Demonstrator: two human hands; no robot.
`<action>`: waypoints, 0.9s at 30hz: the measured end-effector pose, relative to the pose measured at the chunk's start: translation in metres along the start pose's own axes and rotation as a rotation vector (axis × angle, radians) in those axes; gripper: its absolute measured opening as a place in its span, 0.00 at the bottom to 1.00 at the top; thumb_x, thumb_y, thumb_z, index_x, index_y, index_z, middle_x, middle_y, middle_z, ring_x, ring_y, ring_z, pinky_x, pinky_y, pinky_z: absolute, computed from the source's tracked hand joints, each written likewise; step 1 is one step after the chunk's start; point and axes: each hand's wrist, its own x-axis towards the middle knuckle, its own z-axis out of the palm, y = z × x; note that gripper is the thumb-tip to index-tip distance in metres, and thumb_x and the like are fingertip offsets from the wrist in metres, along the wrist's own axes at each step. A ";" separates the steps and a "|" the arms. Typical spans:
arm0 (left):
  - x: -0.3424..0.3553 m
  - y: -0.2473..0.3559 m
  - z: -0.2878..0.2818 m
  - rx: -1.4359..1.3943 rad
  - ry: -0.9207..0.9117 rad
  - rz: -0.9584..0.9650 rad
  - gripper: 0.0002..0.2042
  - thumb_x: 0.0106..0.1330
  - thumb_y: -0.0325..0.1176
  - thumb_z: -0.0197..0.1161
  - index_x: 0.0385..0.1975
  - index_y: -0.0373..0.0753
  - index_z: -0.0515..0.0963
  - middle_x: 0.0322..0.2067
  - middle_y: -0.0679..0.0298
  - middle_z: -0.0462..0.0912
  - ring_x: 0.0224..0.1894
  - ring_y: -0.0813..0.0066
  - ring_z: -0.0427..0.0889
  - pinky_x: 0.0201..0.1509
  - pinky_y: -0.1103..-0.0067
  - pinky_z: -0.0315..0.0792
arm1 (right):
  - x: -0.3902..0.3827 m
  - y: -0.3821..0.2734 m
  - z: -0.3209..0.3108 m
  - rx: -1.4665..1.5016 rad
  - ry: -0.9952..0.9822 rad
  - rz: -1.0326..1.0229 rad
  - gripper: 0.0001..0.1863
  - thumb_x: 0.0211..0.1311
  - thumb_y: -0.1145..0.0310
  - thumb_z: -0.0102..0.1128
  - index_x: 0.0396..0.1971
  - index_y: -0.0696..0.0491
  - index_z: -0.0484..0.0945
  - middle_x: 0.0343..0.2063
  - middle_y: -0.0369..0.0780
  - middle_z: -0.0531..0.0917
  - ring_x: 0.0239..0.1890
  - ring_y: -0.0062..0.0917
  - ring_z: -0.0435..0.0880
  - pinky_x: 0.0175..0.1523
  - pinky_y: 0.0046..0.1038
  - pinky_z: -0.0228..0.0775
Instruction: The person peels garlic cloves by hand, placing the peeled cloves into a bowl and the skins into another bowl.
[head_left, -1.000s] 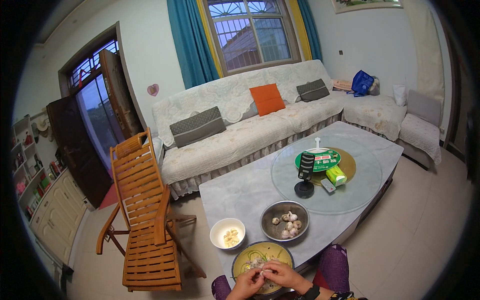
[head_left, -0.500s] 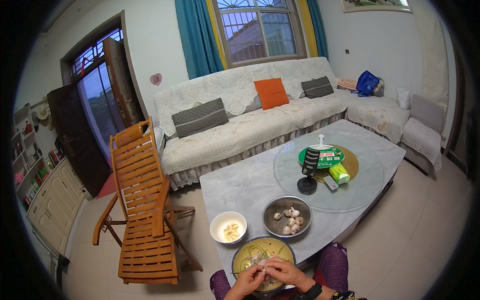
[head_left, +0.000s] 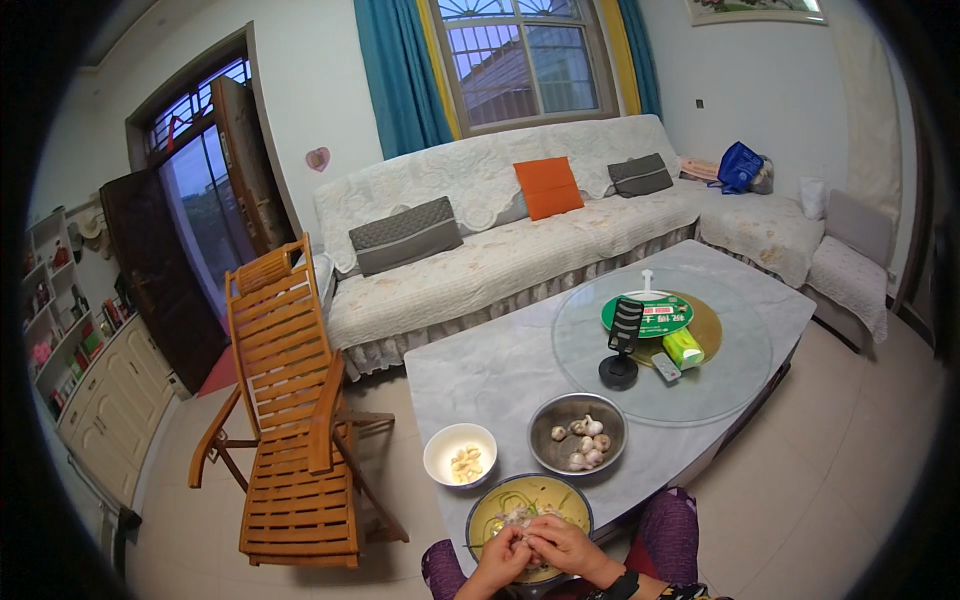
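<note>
Over a yellow-lined bowl at the table's near edge, my left hand and my right hand meet with fingertips pinched together. Between them is a small pale piece, seemingly a garlic clove, mostly hidden by the fingers. Papery skins and green strips lie in the bowl beneath. To the left, a white bowl holds several peeled garlic cloves. Just beyond my right hand, a steel bowl contains several whole garlic bulbs.
The marble-look table carries a glass turntable with a black stand, green round fan, tissue pack and remote. A wooden recliner stands left; a long sofa lies behind.
The whole view has shifted slightly to the right. My hands stay together over the yellow-lined bowl, with only small finger movement.
</note>
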 end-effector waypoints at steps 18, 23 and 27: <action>-0.003 -0.002 0.002 -0.027 0.048 -0.030 0.08 0.65 0.32 0.39 0.28 0.36 0.64 0.18 0.66 0.70 0.18 0.82 0.70 0.23 0.87 0.65 | -0.007 -0.013 0.004 0.129 0.039 0.183 0.12 0.51 0.73 0.52 0.36 0.61 0.70 0.35 0.45 0.72 0.36 0.31 0.73 0.41 0.24 0.64; 0.007 0.014 0.001 -0.371 0.163 -0.086 0.09 0.65 0.33 0.38 0.26 0.37 0.63 0.15 0.66 0.67 0.13 0.83 0.65 0.15 0.88 0.61 | -0.007 0.003 0.016 0.486 0.024 0.216 0.07 0.54 0.75 0.48 0.33 0.59 0.67 0.29 0.40 0.71 0.28 0.21 0.74 0.36 0.20 0.65; 0.008 0.022 -0.002 -0.512 0.110 -0.219 0.08 0.65 0.34 0.40 0.30 0.37 0.64 0.20 0.65 0.69 0.16 0.82 0.67 0.16 0.88 0.62 | -0.017 0.016 0.013 0.676 0.164 0.552 0.07 0.57 0.75 0.40 0.34 0.57 0.67 0.27 0.36 0.72 0.26 0.17 0.70 0.32 0.17 0.64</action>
